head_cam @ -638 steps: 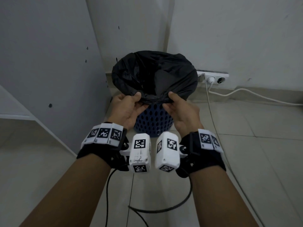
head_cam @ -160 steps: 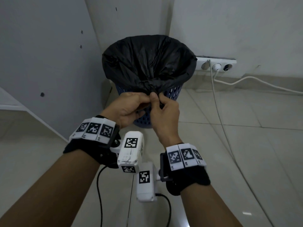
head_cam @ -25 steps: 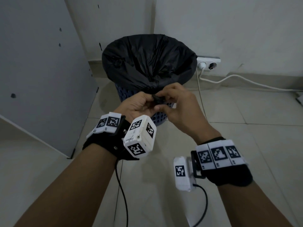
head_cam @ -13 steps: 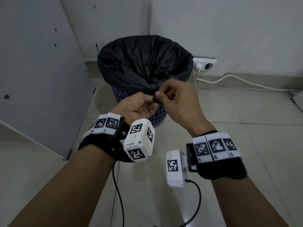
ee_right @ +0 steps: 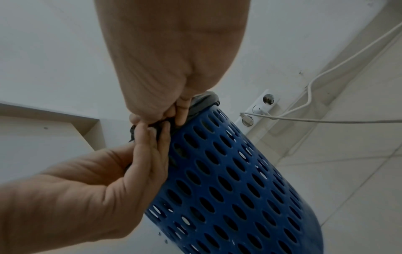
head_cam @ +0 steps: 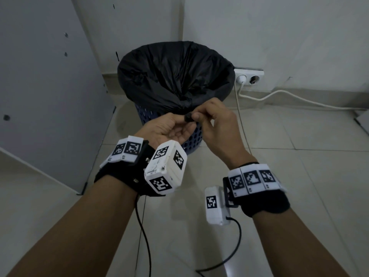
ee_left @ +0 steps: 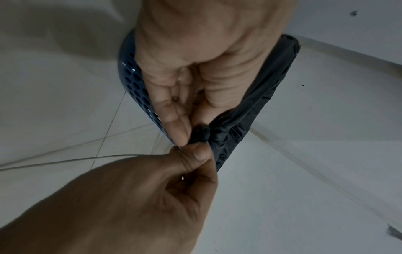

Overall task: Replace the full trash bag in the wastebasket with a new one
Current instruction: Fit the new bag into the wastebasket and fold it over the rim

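A black trash bag [head_cam: 175, 76] lines the blue perforated wastebasket [head_cam: 148, 115] and is folded over its rim. At the near rim the slack is gathered into a small knot [head_cam: 188, 117]. My right hand [head_cam: 211, 124] pinches that knot from the right with thumb and forefinger. My left hand [head_cam: 171, 128] lies palm up just below it, thumb and index tip against the knot [ee_left: 201, 133]. In the right wrist view the left hand's fingers [ee_right: 150, 137] reach up along the wastebasket [ee_right: 228, 180] wall to the gathered plastic.
The basket stands on a tiled floor in a corner. A white cabinet panel [head_cam: 50, 86] is on the left. A wall socket strip [head_cam: 248, 76] with a white cable [head_cam: 279, 96] lies to the right. Black wrist-camera cables [head_cam: 229, 256] trail on the floor near me.
Both hands, earlier apart on the bag's edge, now meet at a knot on the near rim. Over the last second the right hand's pinch has shifted slightly while the left stays beneath.
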Demonstrator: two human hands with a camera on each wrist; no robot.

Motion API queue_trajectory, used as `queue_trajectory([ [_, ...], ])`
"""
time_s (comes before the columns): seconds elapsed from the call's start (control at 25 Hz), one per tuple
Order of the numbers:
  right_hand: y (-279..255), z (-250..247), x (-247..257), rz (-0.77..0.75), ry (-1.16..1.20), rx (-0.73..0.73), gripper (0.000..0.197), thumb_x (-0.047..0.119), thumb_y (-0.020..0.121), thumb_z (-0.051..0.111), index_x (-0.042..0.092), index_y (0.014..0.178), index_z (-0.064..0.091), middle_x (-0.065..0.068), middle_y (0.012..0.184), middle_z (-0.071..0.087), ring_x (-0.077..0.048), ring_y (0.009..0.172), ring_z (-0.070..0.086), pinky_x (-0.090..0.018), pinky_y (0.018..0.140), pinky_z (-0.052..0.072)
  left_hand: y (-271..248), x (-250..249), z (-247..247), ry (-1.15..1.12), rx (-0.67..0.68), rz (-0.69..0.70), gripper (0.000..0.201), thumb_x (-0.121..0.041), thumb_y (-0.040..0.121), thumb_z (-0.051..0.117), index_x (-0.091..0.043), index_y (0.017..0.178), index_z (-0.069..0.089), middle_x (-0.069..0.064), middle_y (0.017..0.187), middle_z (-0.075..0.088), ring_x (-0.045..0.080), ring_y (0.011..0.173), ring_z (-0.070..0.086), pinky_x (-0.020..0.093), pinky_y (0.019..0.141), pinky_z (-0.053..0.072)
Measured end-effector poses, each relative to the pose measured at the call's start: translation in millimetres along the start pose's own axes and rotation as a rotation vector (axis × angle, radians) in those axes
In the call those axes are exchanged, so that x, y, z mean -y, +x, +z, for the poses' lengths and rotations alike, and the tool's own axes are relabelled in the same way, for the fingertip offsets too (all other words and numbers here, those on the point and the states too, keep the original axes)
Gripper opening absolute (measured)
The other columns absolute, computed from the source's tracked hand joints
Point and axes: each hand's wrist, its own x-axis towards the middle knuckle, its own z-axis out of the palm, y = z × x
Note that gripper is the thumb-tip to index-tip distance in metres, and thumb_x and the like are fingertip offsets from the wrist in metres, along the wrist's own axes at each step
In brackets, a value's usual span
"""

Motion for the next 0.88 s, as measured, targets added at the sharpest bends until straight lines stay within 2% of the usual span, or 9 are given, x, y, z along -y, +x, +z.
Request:
queue_trajectory([
  [0.08,3,5,-2,0.014,-0.094,-0.020,0.012,0.004,0.090,0.062,0.003,0.080,0.068,-0.008,0.083,0.061,-0.014,0.073,0.054,-0.019,0.066,0.036,1,2,2,-0.024,0.008,0.037,0.007,0.004,0.086,0.065,0.004,0.092,0.067,0.012,0.078,0.071,0.014,0.071,0.069,0.022,0.064,0.061],
  [0.24,6,7,-2,0.165,-0.171,-0.030,0.017,0.012,0.094,0.060,0.005,0.080,0.069,-0.008,0.083,0.064,-0.012,0.073,0.050,-0.017,0.064,0.029,-3,-2,-3,0.035,0.104,0.088,0.026,0.003,0.095,0.050,0.007,0.118,0.062,0.015,0.096,0.069,0.020,0.087,0.067,0.031,0.080,0.059],
  [0.36,9,6,4,0.291,-0.185,0.014,0.023,0.020,0.096,0.060,0.011,0.076,0.067,-0.003,0.075,0.065,-0.013,0.071,0.054,-0.017,0.055,0.027,-8,-4,-5,0.104,0.144,0.140,0.036,-0.006,0.094,0.056,0.004,0.129,0.058,0.014,0.103,0.068,0.020,0.096,0.064,0.033,0.089,0.056],
  [0.48,8,10,13,0.367,-0.119,0.010,0.023,0.026,0.094,0.063,0.016,0.074,0.069,0.007,0.066,0.064,-0.006,0.063,0.057,-0.007,0.052,0.034,-5,-3,2,0.169,0.057,0.178,0.046,-0.026,0.091,0.066,0.001,0.128,0.061,0.011,0.104,0.072,0.018,0.094,0.068,0.031,0.080,0.060],
  [0.56,6,15,19,0.403,-0.064,-0.069,0.020,0.029,0.092,0.067,0.018,0.076,0.071,0.012,0.064,0.064,0.000,0.061,0.058,-0.006,0.053,0.039,-1,-4,9,0.191,-0.018,0.191,0.042,-0.025,0.092,0.066,0.003,0.124,0.062,0.014,0.107,0.073,0.019,0.095,0.071,0.031,0.073,0.061],
  [0.64,7,17,22,0.457,0.020,-0.115,0.017,0.028,0.091,0.069,0.017,0.079,0.072,0.012,0.067,0.066,0.002,0.063,0.060,-0.007,0.056,0.042,-1,-8,14,0.190,-0.049,0.195,0.031,-0.020,0.095,0.062,0.003,0.116,0.063,0.014,0.098,0.074,0.019,0.090,0.072,0.030,0.073,0.061],
  [0.72,6,19,21,0.498,0.156,-0.076,0.014,0.028,0.090,0.069,0.016,0.087,0.075,0.006,0.077,0.072,-0.004,0.073,0.066,-0.020,0.068,0.054,-6,-12,19,0.163,-0.056,0.193,0.017,-0.016,0.097,0.059,0.000,0.100,0.064,0.012,0.081,0.074,0.017,0.077,0.070,0.028,0.069,0.061],
  [0.76,5,20,20,0.488,0.189,-0.043,0.016,0.031,0.089,0.069,0.016,0.093,0.075,0.001,0.085,0.073,-0.007,0.080,0.069,-0.028,0.074,0.057,-8,-14,20,0.149,-0.062,0.192,0.015,-0.015,0.097,0.058,-0.001,0.096,0.063,0.012,0.078,0.072,0.017,0.075,0.068,0.028,0.067,0.060],
  [0.88,-1,28,18,0.470,0.215,-0.042,0.025,0.031,0.085,0.069,0.016,0.104,0.073,-0.006,0.100,0.071,-0.013,0.090,0.070,-0.039,0.083,0.058,-11,-16,20,0.132,-0.103,0.191,0.012,-0.012,0.097,0.056,-0.002,0.102,0.062,0.014,0.088,0.068,0.020,0.080,0.065,0.028,0.067,0.059],
])
